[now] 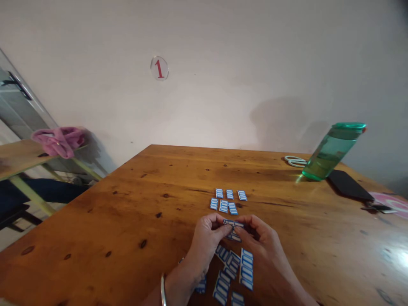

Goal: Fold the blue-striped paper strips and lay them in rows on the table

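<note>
Between the fingertips of my left hand and my right hand is a small blue-and-white striped card. Both thumbs press on its face, and the fingers are closed behind its upper edge. Just beyond the hands, several small striped pieces lie in two short rows. Nearer me, longer striped strips and an overlapping group of strips lie on the table between my forearms. My left wrist partly hides another striped piece. The print is too small to read.
The wooden table reaches to the wall. At the right stand a green water bottle, a dark flat phone-like slab and a coiled white cable. A pink cloth lies on another table at the left.
</note>
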`<state>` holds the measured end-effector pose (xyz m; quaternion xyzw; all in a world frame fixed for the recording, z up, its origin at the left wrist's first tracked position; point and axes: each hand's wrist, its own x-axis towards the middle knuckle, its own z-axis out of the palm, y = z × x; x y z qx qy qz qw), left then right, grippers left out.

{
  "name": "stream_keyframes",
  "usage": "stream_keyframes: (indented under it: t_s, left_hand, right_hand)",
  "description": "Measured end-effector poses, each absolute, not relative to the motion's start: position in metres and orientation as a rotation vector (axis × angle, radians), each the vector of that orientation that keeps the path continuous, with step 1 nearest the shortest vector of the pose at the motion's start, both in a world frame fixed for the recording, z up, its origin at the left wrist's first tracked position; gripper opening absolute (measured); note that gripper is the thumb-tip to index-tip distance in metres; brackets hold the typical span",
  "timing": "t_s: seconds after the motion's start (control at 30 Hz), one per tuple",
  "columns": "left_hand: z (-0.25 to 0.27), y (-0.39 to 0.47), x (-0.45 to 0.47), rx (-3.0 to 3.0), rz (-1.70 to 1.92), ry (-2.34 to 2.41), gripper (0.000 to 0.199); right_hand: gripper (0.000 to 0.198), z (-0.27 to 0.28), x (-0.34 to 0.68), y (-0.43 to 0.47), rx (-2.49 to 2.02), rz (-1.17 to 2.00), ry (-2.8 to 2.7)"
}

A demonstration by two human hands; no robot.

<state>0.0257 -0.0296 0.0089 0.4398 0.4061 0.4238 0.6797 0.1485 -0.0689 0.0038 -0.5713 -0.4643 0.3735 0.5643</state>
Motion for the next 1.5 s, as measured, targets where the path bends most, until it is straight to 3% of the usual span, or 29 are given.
stream_keyframes:
  t_s: [0.2, 0.73, 1.07, 1.5]
  left_hand:
    - [0.017, -0.033, 0.024, 0.976, 0.883, 0.848, 0.019]
    - [0.013, -0.034, 0.025, 0.971, 0.851, 0.813, 0.026]
    - [0.013, -0.034, 0.025, 0.990, 0.908, 0.861, 0.020]
    - [0.018, -0.035, 0.025, 0.996, 0.876, 0.801, 0.020]
  right_hand:
    - [0.031, -0.001, 0.151, -0.069, -1.223, 1.165, -0.876]
    - [0.031, -0.007, 0.152, -0.068, -1.276, 1.030, -0.935]
    - [0.022, -0.003, 0.155, -0.067, -1.355, 0.855, -1.096]
    - [0.032, 0.011, 0.150, -0.070, -1.305, 1.040, -1.009]
